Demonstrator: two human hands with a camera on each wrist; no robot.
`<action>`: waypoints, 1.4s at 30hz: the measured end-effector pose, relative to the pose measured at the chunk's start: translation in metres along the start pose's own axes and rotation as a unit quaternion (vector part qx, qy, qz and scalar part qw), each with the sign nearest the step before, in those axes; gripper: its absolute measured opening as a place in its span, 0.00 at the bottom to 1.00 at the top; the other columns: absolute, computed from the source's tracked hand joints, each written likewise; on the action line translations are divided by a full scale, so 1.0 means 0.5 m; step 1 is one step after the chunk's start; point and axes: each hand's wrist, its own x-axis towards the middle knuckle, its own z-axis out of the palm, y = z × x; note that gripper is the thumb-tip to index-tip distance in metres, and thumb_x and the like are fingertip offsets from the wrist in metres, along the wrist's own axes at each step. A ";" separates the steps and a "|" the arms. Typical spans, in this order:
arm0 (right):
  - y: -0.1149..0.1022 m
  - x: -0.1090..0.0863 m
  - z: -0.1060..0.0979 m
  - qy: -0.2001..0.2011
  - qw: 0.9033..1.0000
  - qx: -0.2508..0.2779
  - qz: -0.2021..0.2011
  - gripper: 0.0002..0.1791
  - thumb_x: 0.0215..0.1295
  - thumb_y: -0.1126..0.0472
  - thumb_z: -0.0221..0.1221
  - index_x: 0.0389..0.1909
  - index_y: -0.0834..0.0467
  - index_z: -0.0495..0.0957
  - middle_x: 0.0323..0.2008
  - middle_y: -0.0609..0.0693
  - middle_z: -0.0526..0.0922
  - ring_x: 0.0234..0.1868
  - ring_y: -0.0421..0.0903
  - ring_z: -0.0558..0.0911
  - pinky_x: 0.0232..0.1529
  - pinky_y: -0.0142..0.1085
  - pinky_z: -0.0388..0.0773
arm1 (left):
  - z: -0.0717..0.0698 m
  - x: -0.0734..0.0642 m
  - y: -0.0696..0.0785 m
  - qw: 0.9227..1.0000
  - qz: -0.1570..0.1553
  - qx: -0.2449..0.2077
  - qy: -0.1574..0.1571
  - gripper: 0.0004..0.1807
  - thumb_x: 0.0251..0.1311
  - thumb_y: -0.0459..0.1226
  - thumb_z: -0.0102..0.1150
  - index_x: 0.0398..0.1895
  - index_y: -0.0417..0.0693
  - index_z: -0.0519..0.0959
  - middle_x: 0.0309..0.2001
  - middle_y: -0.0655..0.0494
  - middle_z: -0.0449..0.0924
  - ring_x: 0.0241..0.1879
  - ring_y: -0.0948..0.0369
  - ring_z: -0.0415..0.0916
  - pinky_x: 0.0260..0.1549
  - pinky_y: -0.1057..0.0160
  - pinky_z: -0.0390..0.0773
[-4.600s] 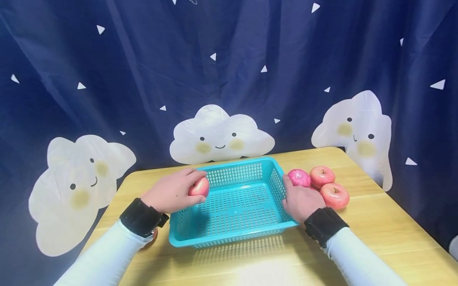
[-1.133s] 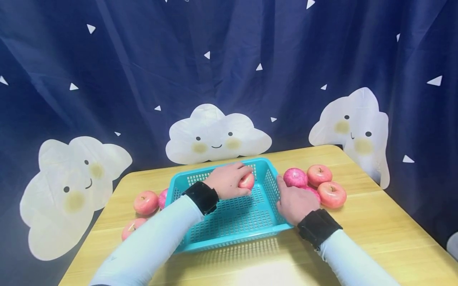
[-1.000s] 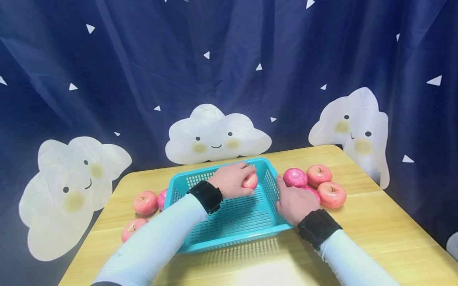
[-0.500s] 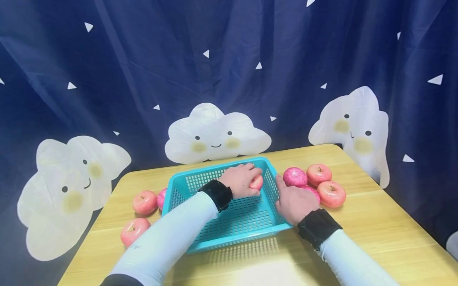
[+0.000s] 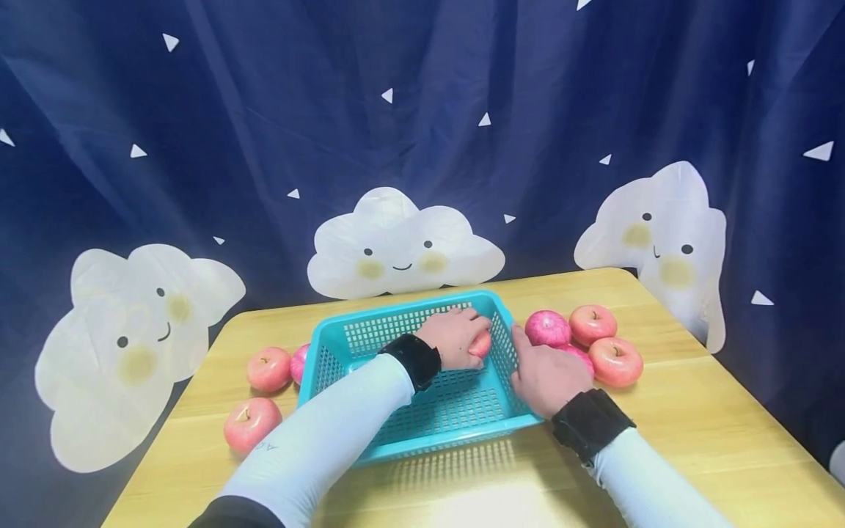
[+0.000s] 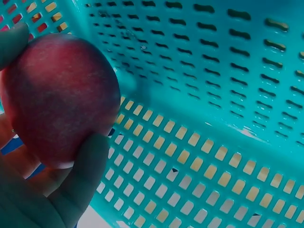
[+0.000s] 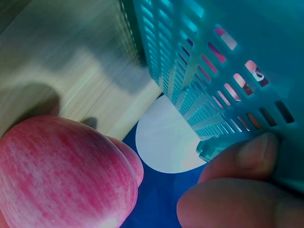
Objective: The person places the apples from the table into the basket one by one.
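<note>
My left hand (image 5: 452, 337) grips a red apple (image 5: 481, 343) inside the turquoise plastic basket (image 5: 429, 440), close to its right end. In the left wrist view the apple (image 6: 61, 95) sits between thumb and fingers, above the slotted basket floor (image 6: 190, 161). At the right rim, my right hand (image 5: 551, 378) holds the basket, index finger lying along the edge. The right wrist view has its fingertips (image 7: 254, 154) against the rim, with the perforated wall beyond. Beside that hand lie pink-red apples (image 5: 616, 361), one partly hidden behind it.
Left of the basket, more apples (image 5: 253, 425) lie on the wooden table (image 5: 713, 440), one half behind the rim. A darker pink apple (image 5: 548, 328) is near the right rim. Behind the table hangs a dark blue curtain (image 5: 436, 147) with cloud prints.
My left hand has carried the apple from over the basket's left rim across to its right end, lowering it in the last half second. My right hand has stayed at the rim.
</note>
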 end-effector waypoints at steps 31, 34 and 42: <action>0.002 0.002 0.004 0.005 1.000 0.012 -0.009 0.41 0.61 0.56 0.60 0.75 0.60 0.61 0.20 0.48 0.76 0.22 0.49 0.80 0.20 0.44 0.72 | 0.021 0.000 0.007 1.000 -0.009 0.006 -0.020 0.38 0.57 0.50 0.73 0.71 0.60 0.69 0.64 0.60 0.73 0.63 0.57 0.70 0.57 0.57 0.77; 0.003 0.003 0.004 0.008 1.000 0.012 -0.008 0.41 0.61 0.56 0.60 0.75 0.59 0.61 0.20 0.48 0.76 0.22 0.50 0.81 0.19 0.44 0.72 | 0.021 0.001 0.006 1.000 -0.007 0.006 -0.015 0.37 0.57 0.49 0.73 0.70 0.59 0.70 0.65 0.60 0.73 0.65 0.57 0.70 0.59 0.57 0.76; 0.009 0.003 0.005 0.007 1.000 0.019 -0.008 0.41 0.61 0.56 0.61 0.75 0.60 0.61 0.23 0.49 0.79 0.25 0.52 0.83 0.22 0.46 0.75 | 0.023 0.006 0.008 1.000 -0.004 0.016 -0.015 0.36 0.59 0.49 0.70 0.71 0.60 0.69 0.68 0.61 0.71 0.68 0.58 0.67 0.61 0.57 0.74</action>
